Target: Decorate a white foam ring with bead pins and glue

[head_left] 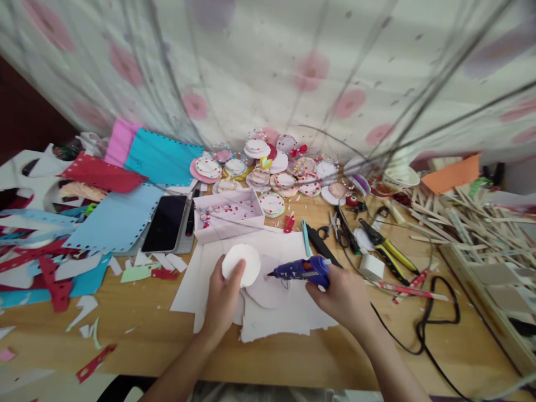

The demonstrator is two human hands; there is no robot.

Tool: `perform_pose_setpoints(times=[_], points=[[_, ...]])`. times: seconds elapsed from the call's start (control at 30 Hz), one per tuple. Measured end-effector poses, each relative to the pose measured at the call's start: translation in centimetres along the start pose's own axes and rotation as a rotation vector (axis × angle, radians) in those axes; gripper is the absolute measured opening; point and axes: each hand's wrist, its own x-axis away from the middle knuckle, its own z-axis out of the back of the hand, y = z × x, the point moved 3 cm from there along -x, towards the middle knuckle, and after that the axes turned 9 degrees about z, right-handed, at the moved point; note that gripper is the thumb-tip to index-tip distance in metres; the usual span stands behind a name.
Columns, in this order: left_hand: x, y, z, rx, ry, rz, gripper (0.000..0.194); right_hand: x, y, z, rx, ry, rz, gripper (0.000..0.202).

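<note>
Between thumb and fingers, my left hand (225, 289) pinches a small white paper disc (247, 262), held above the white paper sheets (280, 326). My right hand (345, 296) is wrapped round the handle of a blue glue gun (304, 270). Its dark nozzle points left, close to a larger pale paper circle (268, 293) that lies on the sheets. I cannot tell whether the nozzle touches that circle. Just beyond the hands stands a white paper box (228, 230) with small red and white beads inside.
Several layered paper-disc ornaments (255, 173) crowd the back. Coloured paper scraps (54, 251), felt-like sheets and a phone (165, 223) lie left. Scissors (337, 229), yellow-black pliers (389, 248) and a black cord (422, 335) are right, near wooden sticks (452, 206) and a wooden tray (473, 296).
</note>
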Motion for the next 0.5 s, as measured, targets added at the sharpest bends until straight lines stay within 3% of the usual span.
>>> perform_pose_setpoints(times=[0.5], points=[[-0.15, -0.16, 0.16, -0.037, 0.002, -0.003, 0.04, 0.3, -0.32, 0.48, 0.016, -0.007, 0.035, 0.013]])
